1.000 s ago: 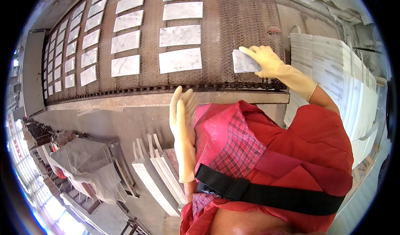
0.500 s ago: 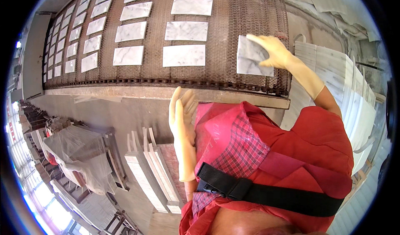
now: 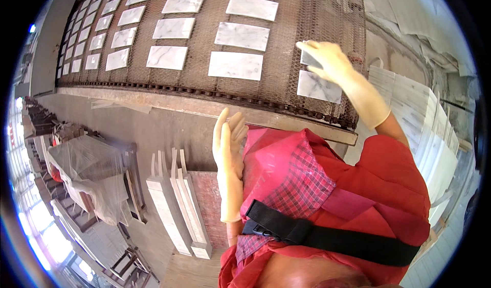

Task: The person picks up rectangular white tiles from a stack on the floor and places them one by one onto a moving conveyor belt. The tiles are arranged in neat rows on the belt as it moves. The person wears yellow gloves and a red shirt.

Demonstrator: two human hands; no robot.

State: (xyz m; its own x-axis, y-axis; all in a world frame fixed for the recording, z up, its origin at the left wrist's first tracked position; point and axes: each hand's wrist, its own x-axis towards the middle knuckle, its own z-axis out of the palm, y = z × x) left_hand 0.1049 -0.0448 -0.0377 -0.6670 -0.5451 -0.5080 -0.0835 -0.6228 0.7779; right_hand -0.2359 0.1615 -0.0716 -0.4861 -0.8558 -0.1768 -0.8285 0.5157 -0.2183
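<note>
At the belt's right end my right hand (image 3: pixel 330 62), in a pale yellow rubber glove, spans a white-and-grey marble tile (image 3: pixel 310 59), fingers over its far edge and thumb at its near edge. The glove hides part of this tile. Just nearer to me, a second marble tile (image 3: pixel 319 86) lies flat on the mesh, a narrow gap apart. My left hand (image 3: pixel 230 142), gloved alike, is held in front of the apron near the belt's front edge. Its fingers are stretched out and nothing is in it.
Rows of marble tiles (image 3: pixel 235 65) lie on the brown wire-mesh conveyor (image 3: pixel 279 63), bordered by a chain and a pale rail (image 3: pixel 179 106). White slabs (image 3: pixel 404 99) stand to the right. Long pale strips (image 3: pixel 171 211) and a plastic-covered stack (image 3: pixel 92 170) are at the lower left.
My right hand has moved the far tile away from me, and a gap now shows between the two tiles. The left hand stays outstretched. The view has shifted slightly.
</note>
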